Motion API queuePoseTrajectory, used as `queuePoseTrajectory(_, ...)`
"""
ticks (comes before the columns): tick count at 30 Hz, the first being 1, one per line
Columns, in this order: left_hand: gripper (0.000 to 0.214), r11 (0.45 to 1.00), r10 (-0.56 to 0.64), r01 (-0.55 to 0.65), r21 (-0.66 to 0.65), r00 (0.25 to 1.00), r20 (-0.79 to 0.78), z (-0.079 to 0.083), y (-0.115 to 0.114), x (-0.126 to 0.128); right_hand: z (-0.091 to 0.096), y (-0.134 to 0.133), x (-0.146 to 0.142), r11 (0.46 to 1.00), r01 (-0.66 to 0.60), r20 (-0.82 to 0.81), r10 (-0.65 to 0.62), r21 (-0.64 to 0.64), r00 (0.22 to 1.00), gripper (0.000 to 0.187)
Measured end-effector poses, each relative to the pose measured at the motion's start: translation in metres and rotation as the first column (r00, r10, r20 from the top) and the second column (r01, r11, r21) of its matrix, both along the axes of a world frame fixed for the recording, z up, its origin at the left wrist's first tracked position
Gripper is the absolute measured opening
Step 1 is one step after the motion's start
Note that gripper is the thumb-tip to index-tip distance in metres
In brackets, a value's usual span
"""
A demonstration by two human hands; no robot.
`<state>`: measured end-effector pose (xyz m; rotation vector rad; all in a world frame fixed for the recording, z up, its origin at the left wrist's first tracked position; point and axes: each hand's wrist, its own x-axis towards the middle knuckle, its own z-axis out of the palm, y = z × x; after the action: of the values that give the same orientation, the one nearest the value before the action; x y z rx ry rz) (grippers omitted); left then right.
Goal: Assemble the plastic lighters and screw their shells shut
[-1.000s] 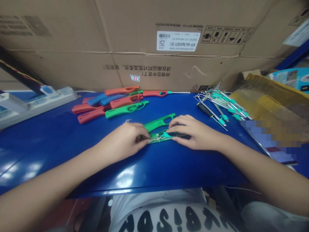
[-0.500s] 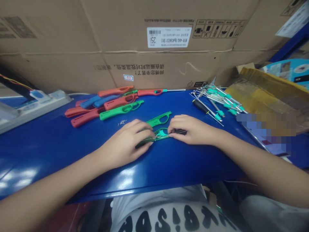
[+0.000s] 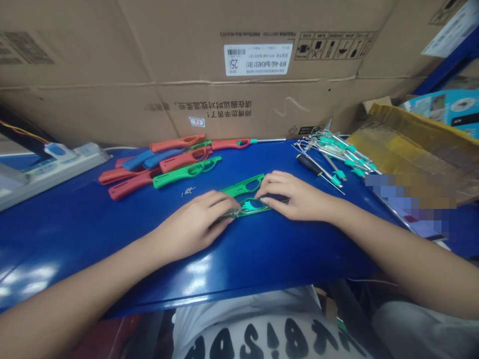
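Observation:
My left hand [image 3: 200, 219] is closed around the handle end of an open green lighter half-shell [image 3: 250, 213], which lies low over the blue table. Inside this shell show a teal trigger piece [image 3: 247, 205] and thin metal or clear parts, partly covered by my left fingers. At the shell's other end, the thumb and index finger of my right hand [image 3: 294, 197] pinch near the trigger opening; what the fingertips press on is partly hidden. Just behind lies a second green half-shell [image 3: 243, 187], its looped end beside my right index finger.
Red, blue and green lighter bodies [image 3: 130, 184] are piled at the back left, near a white power strip [image 3: 71, 162]. Tiny pins [image 3: 188, 191] lie before them. A black-and-yellow screwdriver [image 3: 310, 164] and metal lighter rods [image 3: 350, 154] lie right, by a taped carton [image 3: 396, 144]. Behind stands a large cardboard box [image 3: 168, 50].
My right fingers have shifted slightly up and left along the shell. My left hand has lowered a little, and more of the second green half-shell shows.

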<state>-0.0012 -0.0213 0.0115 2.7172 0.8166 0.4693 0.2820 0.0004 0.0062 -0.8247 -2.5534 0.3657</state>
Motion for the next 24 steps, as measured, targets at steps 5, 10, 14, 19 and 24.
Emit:
queuePoseTrajectory(5,0.031,0.995,0.103,-0.103,0.017,0.995,-0.015,0.004,0.005,-0.002,-0.005,0.006,0.004,0.981,0.166,0.075,-0.174,0.102,0.982,0.040)
queuePoseTrajectory(10,0.040,0.989,0.146,-0.145,0.007,0.987,-0.071,0.005,0.007,-0.003,-0.012,0.013,0.008,0.969,0.241,0.021,-0.242,0.048,0.970,0.026)
queuePoseTrajectory(14,0.044,0.988,0.157,-0.156,0.022,0.980,-0.121,0.005,0.008,-0.003,-0.015,0.015,0.009,0.963,0.267,0.018,-0.268,0.031,0.963,0.025)
queuePoseTrajectory(19,0.044,0.986,0.160,-0.153,0.069,0.979,-0.123,0.002,0.011,-0.004,-0.013,0.015,0.007,0.967,0.250,-0.056,-0.253,-0.049,0.966,0.007)
queuePoseTrajectory(24,0.040,0.946,0.144,-0.134,0.296,0.990,-0.013,0.003,0.014,-0.010,-0.006,0.010,-0.002,0.929,0.265,-0.300,-0.338,-0.259,0.892,0.010)
